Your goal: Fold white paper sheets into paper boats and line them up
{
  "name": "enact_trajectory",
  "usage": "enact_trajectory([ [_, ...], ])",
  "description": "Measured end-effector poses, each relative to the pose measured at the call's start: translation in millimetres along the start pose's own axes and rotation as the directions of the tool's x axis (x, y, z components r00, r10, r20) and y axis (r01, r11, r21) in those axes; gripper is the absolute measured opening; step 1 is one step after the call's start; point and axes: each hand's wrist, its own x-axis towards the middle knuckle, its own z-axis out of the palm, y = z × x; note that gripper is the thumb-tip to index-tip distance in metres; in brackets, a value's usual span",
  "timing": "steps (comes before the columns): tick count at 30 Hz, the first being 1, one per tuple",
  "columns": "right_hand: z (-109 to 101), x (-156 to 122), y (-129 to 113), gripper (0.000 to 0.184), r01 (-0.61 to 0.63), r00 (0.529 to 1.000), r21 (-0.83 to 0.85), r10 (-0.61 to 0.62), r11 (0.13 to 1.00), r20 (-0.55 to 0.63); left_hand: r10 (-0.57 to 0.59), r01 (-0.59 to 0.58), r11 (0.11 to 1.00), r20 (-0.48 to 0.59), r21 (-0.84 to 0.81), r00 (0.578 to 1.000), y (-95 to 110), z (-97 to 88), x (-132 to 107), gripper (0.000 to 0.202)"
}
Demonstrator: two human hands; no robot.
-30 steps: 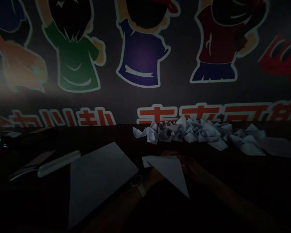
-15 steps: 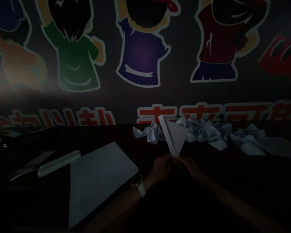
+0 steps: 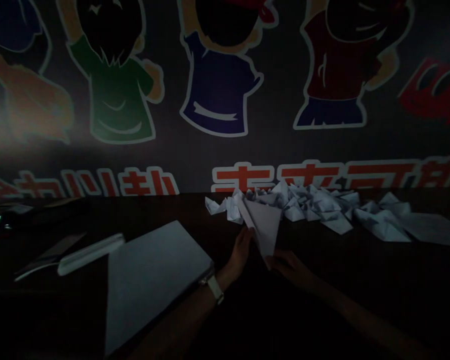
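Folded paper (image 3: 264,225): a second ago flatter at center, sharp point toward lower right; half a second ago raised, narrow end down, top over the wall lettering (image 3: 243,175). Now lower and slightly left, top edge below the letters. Hands were together at the narrow end half a second ago, now apart: left hand (image 3: 240,252) shifted up-left to the paper's left edge, right hand (image 3: 290,267) a bit lower at the bottom tip. Watch (image 3: 214,288) turned, strap showing more, dial less. Middle cartoon shirt (image 3: 221,90) went from purple to dark blue.
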Motion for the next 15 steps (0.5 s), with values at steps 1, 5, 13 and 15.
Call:
enact_trajectory([
  [1, 1.4, -1.9, -1.3, 0.042, 0.005, 0.998, -0.012, -0.004, 1.0, 0.057, -0.004, 0.002, 1.0, -0.105, -0.022, 0.994, 0.5, -2.3, 2.2, 0.032],
  [5, 5.6, -7.7, -2.3, 0.047, 0.006, 0.969, 0.007, -0.008, 1.0, 0.247, 0.013, -0.035, 0.997, -0.297, -0.071, 0.955, -2.6, -10.9, 10.3, 0.042],
  [13, -12.5, 10.8, 3.2, 0.076, -0.171, 0.958, 0.54, 0.268, 0.824, -0.105, -0.212, 0.222, 0.969, 0.097, -0.108, 0.972, -11.7, 1.1, 0.1, 0.058],
  [15, -19.9, 15.5, 0.0, 0.078, -0.21, 0.953, 0.577, 0.296, 0.789, -0.059, -0.237, 0.244, 0.97, 0.212, -0.004, 0.948, -12.8, 3.7, -4.2, 0.06],
])
